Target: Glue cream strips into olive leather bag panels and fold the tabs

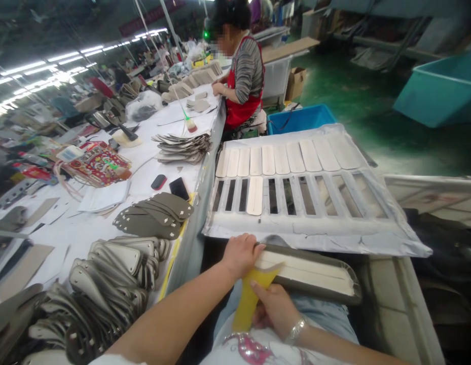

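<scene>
My left hand [240, 253] is closed over the near end of a long olive piece with a cream lining [315, 274] that lies across my lap. My right hand [274, 306] grips a yellow flat scraper [250, 299], whose tip touches the cream lining near the left hand. Just beyond the piece lies a slotted white tray [307, 230] wrapped in plastic, with a row of cream strips [281, 159] along its far side and one cream strip [255, 195] set in a near slot.
The long white worktable [106, 223] on the left carries fanned stacks of olive pieces [151, 215], grey-edged pieces [106, 279], a phone [179, 188] and papers. A person in a red apron [245, 76] works farther along. Blue bins [299, 117] stand on the green floor.
</scene>
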Tool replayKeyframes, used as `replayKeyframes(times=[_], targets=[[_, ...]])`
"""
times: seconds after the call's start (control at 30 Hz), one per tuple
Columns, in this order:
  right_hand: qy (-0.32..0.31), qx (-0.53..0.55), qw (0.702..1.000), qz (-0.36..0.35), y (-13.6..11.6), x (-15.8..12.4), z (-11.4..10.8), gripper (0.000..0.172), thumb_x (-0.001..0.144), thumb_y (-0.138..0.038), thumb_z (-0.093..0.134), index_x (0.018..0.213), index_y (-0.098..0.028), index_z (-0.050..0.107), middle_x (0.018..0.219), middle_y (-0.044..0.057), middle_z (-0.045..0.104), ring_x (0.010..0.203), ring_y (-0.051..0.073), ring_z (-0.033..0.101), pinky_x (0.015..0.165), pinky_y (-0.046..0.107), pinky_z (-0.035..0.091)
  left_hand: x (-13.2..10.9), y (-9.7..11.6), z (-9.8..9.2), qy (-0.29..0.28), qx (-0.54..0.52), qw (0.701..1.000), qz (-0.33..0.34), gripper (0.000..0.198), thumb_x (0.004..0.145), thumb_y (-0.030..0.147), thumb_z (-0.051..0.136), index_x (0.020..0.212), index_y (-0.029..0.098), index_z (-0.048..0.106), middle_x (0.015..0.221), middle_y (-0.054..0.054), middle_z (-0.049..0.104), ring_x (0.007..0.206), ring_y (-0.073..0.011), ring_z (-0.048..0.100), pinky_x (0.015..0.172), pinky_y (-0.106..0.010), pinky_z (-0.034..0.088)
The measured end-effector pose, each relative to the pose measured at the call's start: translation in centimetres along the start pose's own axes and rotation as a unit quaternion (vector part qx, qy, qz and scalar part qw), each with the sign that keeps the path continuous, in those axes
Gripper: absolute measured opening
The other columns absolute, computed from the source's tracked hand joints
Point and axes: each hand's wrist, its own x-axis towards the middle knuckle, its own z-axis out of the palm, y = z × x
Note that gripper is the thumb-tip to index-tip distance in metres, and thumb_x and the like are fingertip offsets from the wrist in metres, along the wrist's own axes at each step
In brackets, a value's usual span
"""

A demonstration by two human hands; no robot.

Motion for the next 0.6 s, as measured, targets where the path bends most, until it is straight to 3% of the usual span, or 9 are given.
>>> replayKeyframes(times=[0.07,0.17,0.27,0.33,0.43,0.5,0.6], targets=[[0.000,0.004,1.000,-0.012,0.1,-0.1,-0.2,0.034,0.076,-0.049,0.050,0.064,-0.017,0.056,0.052,0.006,0.062,0.036,0.012,0.053,0.036,0.021,0.041,0.3,0.3,0.1,0.002,-0.048,0.998,-0.028,0.031,0.077,0.052,0.053,0.074,0.021,0.057,0.083,-0.009,0.057,0.093,-0.0289,0.050,0.096,-0.046,0.026],[0.016,-0.029,0.999,-0.028,0.1,-1.0,-0.9,0.038,0.071,-0.053,0.052,0.060,-0.017,0.055,0.043,0.004,0.057,0.032,0.013,0.049,0.033,0.022,0.038,0.1,0.3,-0.1,-0.007,-0.230,0.970,-0.084,0.038,0.070,0.056,0.060,0.083,0.020,0.061,0.088,-0.009,0.060,0.098,-0.0283,0.050,0.096,-0.042,0.030],[0.048,-0.085,0.989,-0.114,-0.4,-2.9,-2.7,0.048,0.067,-0.060,0.052,0.051,-0.016,0.054,0.041,0.006,0.055,0.033,0.014,0.048,0.035,0.024,0.039,-1.1,-0.4,-0.8,-0.006,-0.356,0.926,-0.124,0.061,0.083,0.064,0.026,0.113,0.019,0.053,0.100,-0.011,0.062,0.094,-0.0246,0.057,0.086,-0.041,0.040],[0.113,-0.111,0.962,-0.224,-1.3,-4.4,-4.3,0.046,0.068,-0.059,0.054,0.054,-0.015,0.058,0.055,0.008,0.063,0.051,0.018,0.058,0.049,0.026,0.047,-2.5,-1.1,-1.2,0.001,-0.454,0.876,-0.164,0.066,0.086,0.063,0.017,0.121,0.017,0.049,0.109,-0.012,0.061,0.097,-0.0244,0.058,0.087,-0.041,0.041],[0.205,-0.121,0.918,-0.316,-3.5,-5.8,-6.0,0.036,0.069,-0.051,0.060,0.068,-0.015,0.065,0.074,0.008,0.068,0.078,0.023,0.062,0.072,0.028,0.049,-5.0,-1.9,-1.1,0.003,-0.584,0.792,-0.178,0.050,0.083,0.052,0.047,0.119,0.018,0.054,0.123,-0.010,0.055,0.113,-0.0269,0.050,0.096,-0.040,0.035],[0.206,-0.100,0.917,-0.328,-5.1,-5.4,-6.1,0.033,0.072,-0.047,0.059,0.077,-0.015,0.066,0.078,0.008,0.069,0.084,0.024,0.063,0.075,0.030,0.049,-6.1,-2.2,-0.7,0.005,-0.607,0.782,-0.142,0.048,0.078,0.039,0.060,0.120,0.019,0.054,0.129,-0.009,0.051,0.122,-0.0276,0.042,0.101,-0.039,0.030],[0.140,-0.033,0.922,-0.359,-7.5,-3.2,-4.9,0.031,0.075,-0.043,0.057,0.086,-0.015,0.065,0.082,0.009,0.069,0.087,0.025,0.063,0.073,0.031,0.051,-6.7,-2.7,0.3,0.008,-0.603,0.794,-0.078,0.057,0.074,0.030,0.066,0.127,0.021,0.048,0.134,-0.007,0.047,0.127,-0.0261,0.035,0.107,-0.038,0.022]])
